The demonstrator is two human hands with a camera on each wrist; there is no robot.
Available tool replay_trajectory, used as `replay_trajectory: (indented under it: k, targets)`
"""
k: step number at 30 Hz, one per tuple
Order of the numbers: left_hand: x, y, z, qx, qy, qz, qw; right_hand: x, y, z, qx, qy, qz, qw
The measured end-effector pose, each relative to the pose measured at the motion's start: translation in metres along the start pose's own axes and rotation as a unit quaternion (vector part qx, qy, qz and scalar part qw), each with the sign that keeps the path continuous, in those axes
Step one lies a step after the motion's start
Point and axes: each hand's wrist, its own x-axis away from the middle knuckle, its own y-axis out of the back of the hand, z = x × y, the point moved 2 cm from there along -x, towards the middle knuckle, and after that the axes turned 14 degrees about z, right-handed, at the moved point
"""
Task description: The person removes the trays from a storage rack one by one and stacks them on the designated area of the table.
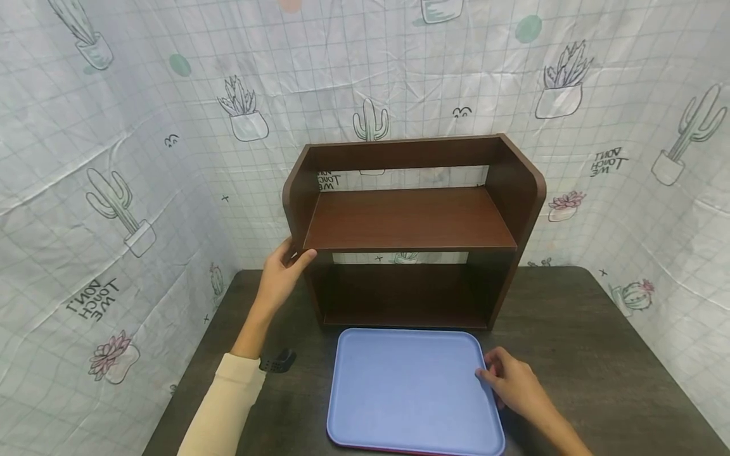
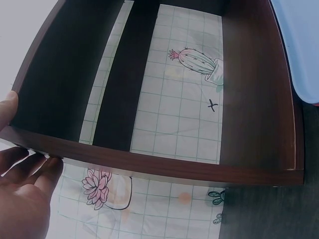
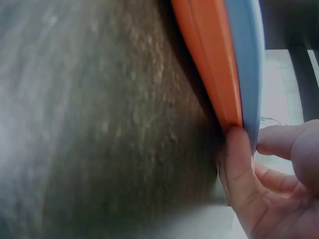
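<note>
A dark brown two-tier desktop shelf (image 1: 413, 218) stands at the back of the table. My left hand (image 1: 279, 275) holds its left side panel, thumb at the front edge by the middle board and the other fingers around the outside; the left wrist view shows the same hold on the panel (image 2: 149, 163). In front of the shelf lies a light blue tray (image 1: 413, 389), stacked on an orange-red tray (image 3: 212, 59). At the right edge of the stack, my right hand (image 1: 513, 383) pinches the trays, thumb on the blue rim and fingers at the side by the orange one.
Both shelf tiers have nothing on them. A white grid-patterned curtain (image 1: 410, 69) with cactus drawings hangs behind and on both sides of the dark table (image 1: 582, 354). My left wrist wears a black band (image 1: 278, 361).
</note>
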Motion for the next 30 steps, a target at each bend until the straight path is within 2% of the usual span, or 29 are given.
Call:
replay_trajectory:
  k: [12, 22, 30]
  targets:
    - [-0.001, -0.002, -0.002, -0.001, -0.002, 0.000, 1.0000, 0.002, -0.001, 0.006, 0.070, 0.015, -0.020, 0.9973]
    - [-0.001, 0.000, -0.003, -0.004, 0.010, -0.001, 0.9999, 0.002, 0.003, 0.003, 0.023, -0.014, 0.030, 0.9992]
    - [0.005, 0.006, 0.003, -0.002, 0.006, -0.005, 1.0000, 0.005, 0.018, 0.001, -0.007, -0.002, 0.048, 0.9988]
